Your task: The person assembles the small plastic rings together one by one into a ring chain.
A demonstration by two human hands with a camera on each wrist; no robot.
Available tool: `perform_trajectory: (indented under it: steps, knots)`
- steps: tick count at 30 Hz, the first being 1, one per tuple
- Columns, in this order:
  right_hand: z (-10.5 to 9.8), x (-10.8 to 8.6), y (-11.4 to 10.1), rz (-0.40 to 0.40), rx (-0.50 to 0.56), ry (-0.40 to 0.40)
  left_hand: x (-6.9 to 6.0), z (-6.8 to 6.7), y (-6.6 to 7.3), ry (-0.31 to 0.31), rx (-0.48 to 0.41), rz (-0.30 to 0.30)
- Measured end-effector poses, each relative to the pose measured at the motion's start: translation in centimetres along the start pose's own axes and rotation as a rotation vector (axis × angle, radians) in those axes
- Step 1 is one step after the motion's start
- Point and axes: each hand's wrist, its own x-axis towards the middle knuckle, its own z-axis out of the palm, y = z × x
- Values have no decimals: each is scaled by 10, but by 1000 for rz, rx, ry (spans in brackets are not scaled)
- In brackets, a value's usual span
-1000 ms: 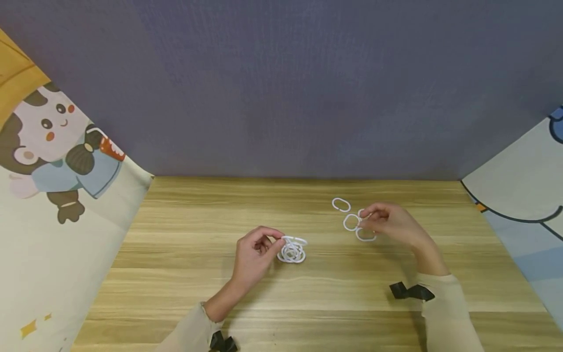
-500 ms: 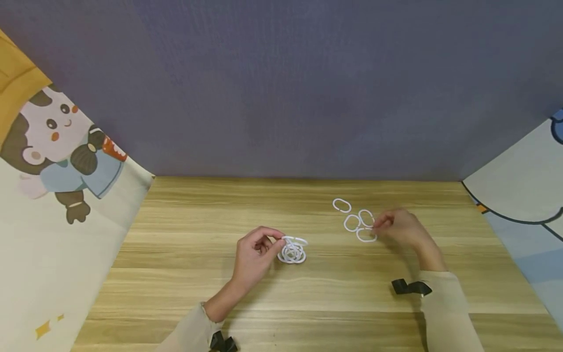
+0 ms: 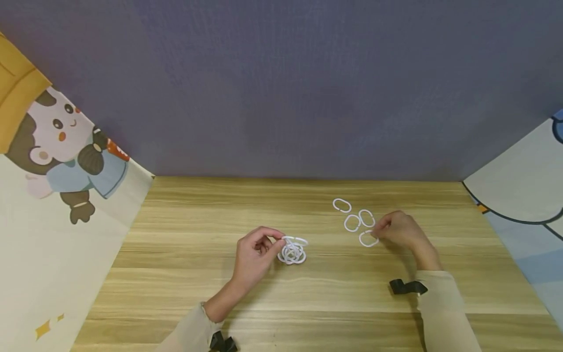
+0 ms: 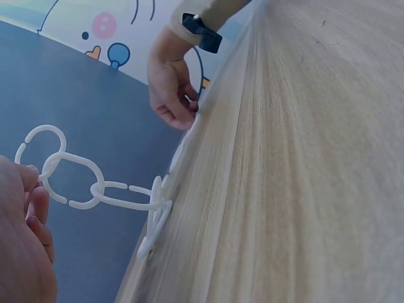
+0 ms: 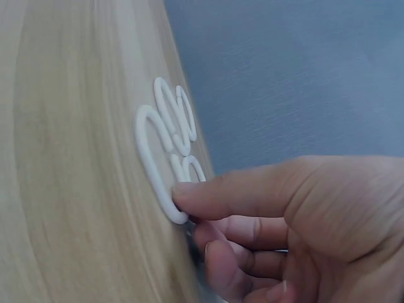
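My left hand [image 3: 255, 254] pinches the top link of a white plastic chain [image 4: 126, 202] between thumb and finger. In the left wrist view its joined, C-shaped links hang from the fingertips, and the lower ones bunch up on the wooden table. To the right, my right hand [image 3: 402, 232] has thumb and finger at the end of a loose white plastic link [image 5: 149, 163], pinching it close to the tabletop. Several more loose links [image 3: 359, 216] lie flat just beyond that hand, each with a small gap in its loop.
The wooden table [image 3: 264, 303] ends at a tall grey-blue panel [image 3: 281, 98] behind. Cartoon-printed panels stand at the left [image 3: 101, 166] and right [image 3: 523, 195]. A black band [image 3: 408, 287] is at the right sleeve, another black piece [image 3: 223, 342] at the left sleeve.
My right hand has come off the far loose links, shifted right, and now pinches the nearest one, which has slid slightly toward me and away from its neighbours. The left hand stays put.
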Motion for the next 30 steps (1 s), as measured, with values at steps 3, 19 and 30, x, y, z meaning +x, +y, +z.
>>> perform_trajectory:
  steps: [3,19,30]
  knots:
    - [0,-1,0,-14,15,-25,0,0,1,-2,-3,-9]
    - [-7,-15,-33,-146,325,-30,-1,1,1,-6,1,-25]
    - [3,-53,-72,-235,382,57,-11,0,7,-36,-12,-29]
